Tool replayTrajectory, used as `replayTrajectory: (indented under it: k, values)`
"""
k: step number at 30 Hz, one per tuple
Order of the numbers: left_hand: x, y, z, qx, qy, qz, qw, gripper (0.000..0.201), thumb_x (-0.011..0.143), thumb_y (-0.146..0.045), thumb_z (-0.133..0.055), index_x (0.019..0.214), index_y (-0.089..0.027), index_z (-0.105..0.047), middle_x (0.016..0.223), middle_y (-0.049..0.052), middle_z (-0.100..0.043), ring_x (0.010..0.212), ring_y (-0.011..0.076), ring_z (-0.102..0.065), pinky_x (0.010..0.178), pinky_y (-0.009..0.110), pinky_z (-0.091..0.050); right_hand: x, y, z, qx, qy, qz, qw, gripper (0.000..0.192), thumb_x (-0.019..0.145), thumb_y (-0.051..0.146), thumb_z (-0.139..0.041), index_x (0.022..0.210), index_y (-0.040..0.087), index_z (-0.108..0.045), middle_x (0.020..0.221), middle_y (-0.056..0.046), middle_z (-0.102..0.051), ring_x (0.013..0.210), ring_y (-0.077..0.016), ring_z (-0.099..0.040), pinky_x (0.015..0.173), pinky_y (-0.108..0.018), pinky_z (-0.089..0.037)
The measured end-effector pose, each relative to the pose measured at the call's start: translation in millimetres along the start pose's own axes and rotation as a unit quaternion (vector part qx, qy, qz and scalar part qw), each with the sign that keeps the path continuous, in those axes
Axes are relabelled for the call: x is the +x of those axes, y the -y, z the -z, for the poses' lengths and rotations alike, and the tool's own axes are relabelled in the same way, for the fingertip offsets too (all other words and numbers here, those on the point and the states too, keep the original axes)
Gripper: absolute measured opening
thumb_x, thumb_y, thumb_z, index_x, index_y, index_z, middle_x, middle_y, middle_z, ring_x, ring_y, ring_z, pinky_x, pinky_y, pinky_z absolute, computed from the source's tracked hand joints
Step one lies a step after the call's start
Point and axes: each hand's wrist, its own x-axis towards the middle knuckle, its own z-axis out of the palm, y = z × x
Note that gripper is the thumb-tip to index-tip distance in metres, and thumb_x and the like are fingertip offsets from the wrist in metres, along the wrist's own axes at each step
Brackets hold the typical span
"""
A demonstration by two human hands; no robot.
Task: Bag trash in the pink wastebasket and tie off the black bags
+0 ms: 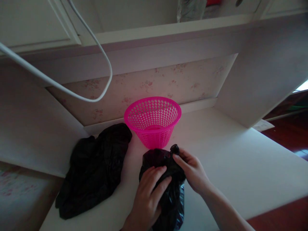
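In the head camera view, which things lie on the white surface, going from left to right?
Loose black bag → left hand → black bag held in both hands → right hand. The pink basket stands farther back, above the held bag, so I leave it out.

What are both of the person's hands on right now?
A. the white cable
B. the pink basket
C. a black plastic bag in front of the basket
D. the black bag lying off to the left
C: the left hand and right hand both grip the black plastic bag, just in front of the pink basket.
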Motion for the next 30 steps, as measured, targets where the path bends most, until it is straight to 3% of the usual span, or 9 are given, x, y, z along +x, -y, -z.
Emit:
replayTrajectory:
  k: [7,10,13,16,19,22,26,30]
  values:
    - [6,-3,2.4,-0.034,0.03,-0.028,0.999,0.044,0.093,-0.004,-0.051,0.132,-0.019,-0.066,0.13,0.009,-0.073,0.139,0.025,-0.055,0.12,0.043,-0.046,9,-2,5,0.018,-0.008,0.007,1.0,0.041,0.083,0.057,-0.081,0.094,0.021,-0.064,0.084,-0.001,-0.069,0.075,-0.0143,-0.063,0.072,-0.025,-0.054]
    - [11,-9,1.5,-0.038,0.055,-0.032,0.997,0.046,0.09,0.0,-0.05,0.129,-0.019,-0.066,0.133,0.009,-0.072,0.13,0.0263,-0.06,0.113,0.045,-0.051,14,-1,5,0.004,0.006,0.003,1.0,0.04,0.085,0.055,-0.08,0.097,0.021,-0.063,0.085,0.0,-0.069,0.078,-0.0143,-0.064,0.072,-0.025,-0.053]
    - [15,-16,-0.3,-0.05,0.08,0.025,0.995,0.043,0.084,0.0,-0.055,0.119,-0.02,-0.07,0.158,0.015,-0.054,0.125,0.0289,-0.062,0.104,0.047,-0.057,18,0,7,-0.064,0.028,0.017,0.997,0.038,0.087,0.054,-0.076,0.099,0.021,-0.062,0.082,0.001,-0.067,0.074,-0.0145,-0.063,0.068,-0.026,-0.051]
    - [21,-19,0.5,-0.055,0.118,0.072,0.989,0.045,0.074,0.003,-0.058,0.108,-0.021,-0.073,0.17,0.012,-0.039,0.125,0.032,-0.06,0.102,0.051,-0.058,20,2,9,-0.152,0.051,0.039,0.986,0.03,0.091,0.048,-0.071,0.098,0.02,-0.062,0.078,0.002,-0.064,0.068,-0.0134,-0.058,0.061,-0.025,-0.045]
    - [28,-18,4.0,-0.063,0.134,0.069,0.987,0.048,0.07,0.004,-0.056,0.106,-0.022,-0.073,0.161,0.008,-0.054,0.117,0.0304,-0.062,0.1,0.05,-0.058,20,4,11,-0.183,0.058,0.054,0.98,0.026,0.094,0.046,-0.066,0.096,0.021,-0.06,0.077,0.002,-0.062,0.069,-0.0138,-0.056,0.061,-0.026,-0.043]
    - [33,-18,5.1,-0.077,0.11,0.06,0.989,0.05,0.068,0.004,-0.053,0.106,-0.022,-0.073,0.147,0.007,-0.066,0.126,0.0306,-0.059,0.107,0.05,-0.055,19,4,13,-0.207,0.066,0.056,0.974,0.026,0.096,0.046,-0.064,0.094,0.022,-0.058,0.08,0.002,-0.062,0.072,-0.0144,-0.056,0.065,-0.027,-0.046]
    - [36,-19,0.2,-0.092,0.115,0.042,0.988,0.053,0.063,0.004,-0.051,0.104,-0.022,-0.073,0.132,0.007,-0.071,0.126,0.0285,-0.061,0.115,0.05,-0.049,19,2,13,-0.272,0.1,0.044,0.956,0.026,0.095,0.045,-0.068,0.089,0.022,-0.057,0.075,0.004,-0.056,0.069,-0.0129,-0.051,0.062,-0.026,-0.042]
    - [35,-18,-4.6,-0.086,0.147,0.041,0.985,0.052,0.06,0.0,-0.055,0.103,-0.022,-0.074,0.132,0.01,-0.069,0.119,0.032,-0.065,0.112,0.054,-0.049,22,10,8,-0.337,0.083,0.062,0.936,0.033,0.089,0.044,-0.074,0.078,0.022,-0.052,0.064,0.007,-0.047,0.059,-0.0107,-0.041,0.053,-0.025,-0.032]
